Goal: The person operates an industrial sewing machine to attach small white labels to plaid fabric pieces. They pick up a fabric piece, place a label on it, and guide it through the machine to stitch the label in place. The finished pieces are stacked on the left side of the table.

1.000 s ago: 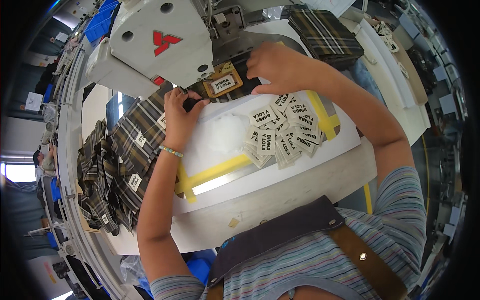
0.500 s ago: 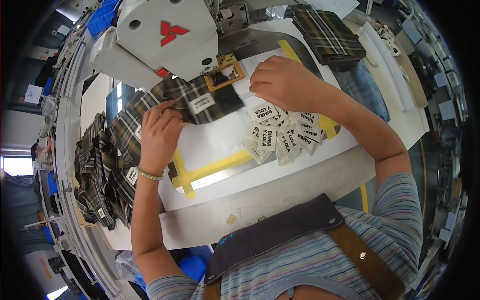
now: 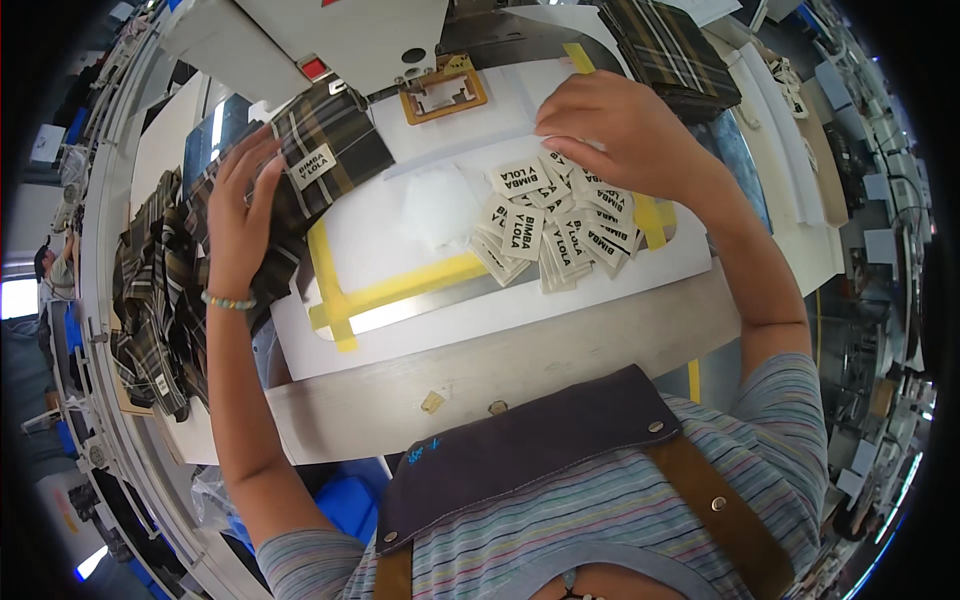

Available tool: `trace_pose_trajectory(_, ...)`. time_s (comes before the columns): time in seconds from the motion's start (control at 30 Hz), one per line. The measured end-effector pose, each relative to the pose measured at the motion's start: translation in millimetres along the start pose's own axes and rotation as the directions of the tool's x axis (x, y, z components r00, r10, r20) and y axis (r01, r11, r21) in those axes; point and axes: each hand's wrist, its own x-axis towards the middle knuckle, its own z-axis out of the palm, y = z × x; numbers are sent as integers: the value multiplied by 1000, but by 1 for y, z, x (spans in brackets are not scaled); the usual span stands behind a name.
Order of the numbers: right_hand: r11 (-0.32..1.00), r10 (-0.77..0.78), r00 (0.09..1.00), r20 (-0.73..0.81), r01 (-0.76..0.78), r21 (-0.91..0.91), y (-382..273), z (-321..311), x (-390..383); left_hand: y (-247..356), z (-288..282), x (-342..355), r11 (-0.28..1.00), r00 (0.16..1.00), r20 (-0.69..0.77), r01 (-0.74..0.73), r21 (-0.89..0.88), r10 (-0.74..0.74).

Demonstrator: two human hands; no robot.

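My left hand [image 3: 240, 200] is closed on a dark plaid fabric piece [image 3: 350, 145] left of the sewing machine's clamp; its fingertips lie on the cloth, partly hiding it. A white label [image 3: 312, 166] with black lettering sits on this piece, just right of my thumb. On the right, my right hand [image 3: 625, 130] hovers at the upper edge of a loose pile of white labels [image 3: 520, 230], fingers bent toward the thumb. Whatever they may pinch is hidden. Between the hands, the gold-coloured clamp frame [image 3: 445, 97] stands over the white work surface [image 3: 400, 225], with no cloth under it.
The white machine head [image 3: 350, 35] overhangs the back. A stack of plaid pieces [image 3: 675, 55] lies at the back right. Bunched plaid pieces [image 3: 160, 300] with labels hang at the left edge. Yellow tape [image 3: 410, 285] borders the work plate; a metal table edge [image 3: 540, 350] runs in front.
The plaid piece has slid left from the clamp with my left hand, baring the surface beneath. My right hand has shifted slightly right above the labels. The whole view has tilted a little.
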Motion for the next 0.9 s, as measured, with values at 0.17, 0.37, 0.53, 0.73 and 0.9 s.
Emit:
trace_pose_trajectory(0.17, 987, -86, 996, 19, 83, 140, -22, 25, 24, -19, 57, 1, 903, 993, 104, -97, 419, 59)
trace_pose_trajectory(0.37, 970, 32, 992, 125, -61, 233, -26, 47, 42, -65, 39, -6, 855, 990, 103, 29, 517, -95)
trace_pose_trajectory(0.53, 880, 201, 931, 304, -308, 361, -33, 64, 60, -70, 28, -14, 897, 999, -34, -17, 441, 36)
trace_pose_trajectory(0.73, 868, 241, 963, 123, -270, 417, -23, 53, 49, 49, 41, 0, 973, 970, -76, -228, 36, 231)
trace_pose_trajectory(0.9, 798, 357, 907, 222, -420, 432, -5, 35, 40, 92, 61, 14, 957, 963, 1, -269, -111, 270)
